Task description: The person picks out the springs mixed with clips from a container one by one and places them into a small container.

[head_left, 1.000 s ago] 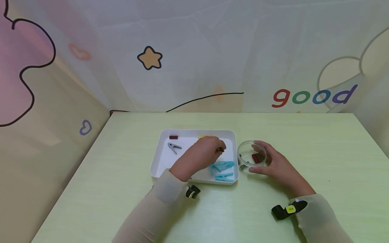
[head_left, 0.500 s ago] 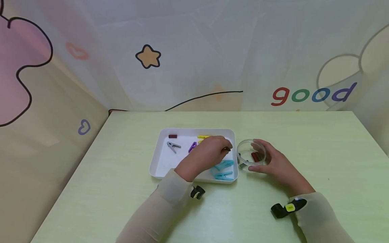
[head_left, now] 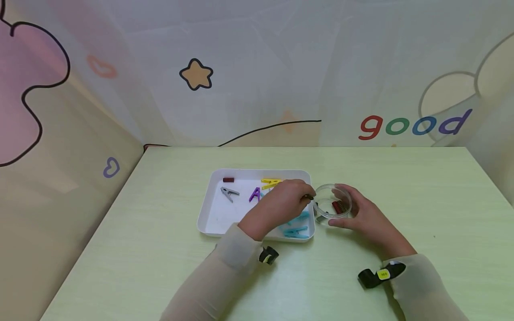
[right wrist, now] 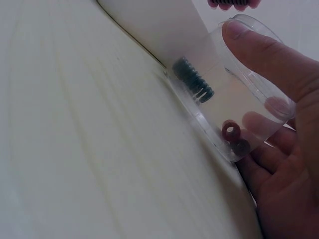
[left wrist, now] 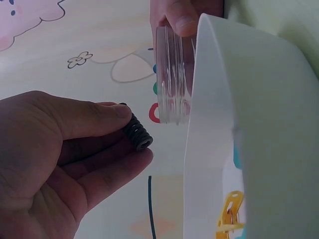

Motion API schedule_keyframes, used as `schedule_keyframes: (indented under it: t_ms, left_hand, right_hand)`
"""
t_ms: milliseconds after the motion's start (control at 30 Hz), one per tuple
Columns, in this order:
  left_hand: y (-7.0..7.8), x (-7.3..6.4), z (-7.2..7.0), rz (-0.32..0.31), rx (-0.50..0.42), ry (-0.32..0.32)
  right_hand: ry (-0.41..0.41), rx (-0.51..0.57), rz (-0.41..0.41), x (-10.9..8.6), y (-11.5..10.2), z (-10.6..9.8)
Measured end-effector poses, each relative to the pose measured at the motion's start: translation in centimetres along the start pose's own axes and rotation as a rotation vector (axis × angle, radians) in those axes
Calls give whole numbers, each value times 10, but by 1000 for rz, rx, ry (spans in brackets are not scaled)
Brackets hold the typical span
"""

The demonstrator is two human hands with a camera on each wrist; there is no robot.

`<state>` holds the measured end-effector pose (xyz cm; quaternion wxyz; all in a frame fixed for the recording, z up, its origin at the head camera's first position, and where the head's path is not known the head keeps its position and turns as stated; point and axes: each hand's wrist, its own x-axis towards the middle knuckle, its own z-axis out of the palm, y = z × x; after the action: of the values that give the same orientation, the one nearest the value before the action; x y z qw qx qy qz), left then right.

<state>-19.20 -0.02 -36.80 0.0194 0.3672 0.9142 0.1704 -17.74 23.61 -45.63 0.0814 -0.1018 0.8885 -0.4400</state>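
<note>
Thumb and fingers of my left hand (head_left: 281, 203) pinch a dark coil spring (left wrist: 137, 133). This hand is above the right side of a white tray (head_left: 213, 218), close to the rim of a clear round container (head_left: 327, 217). My right hand (head_left: 367, 218) grips that container from its right side, thumb and fingers curved round the wall. Inside it, the right wrist view shows a dark green spring (right wrist: 193, 80), a red spring (right wrist: 231, 130) end-on and a darker one (right wrist: 241, 147) beside it. The container stands upright on the table, against the tray.
In the tray lie a dark red spring (head_left: 228, 180), a grey clothespin (head_left: 230, 193), a purple clothespin (head_left: 254, 194), yellow clothespins (head_left: 271, 182) and light blue clothespins (head_left: 296, 232). My left hand hides part of the tray. A printed cloth wall (head_left: 257, 80) rises behind the table (head_left: 401, 178).
My left hand has moved right across the tray with the spring, toward the container, uncovering the purple and yellow clothespins. The right hand and container have stayed in place.
</note>
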Motion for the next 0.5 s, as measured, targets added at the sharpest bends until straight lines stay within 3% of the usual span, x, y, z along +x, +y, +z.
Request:
schedule_keyframes:
  t_ms: [500]
  left_hand:
    - [10,8,5,1,-26,-5]
  right_hand:
    - [-1,23,7,-1,0,-1]
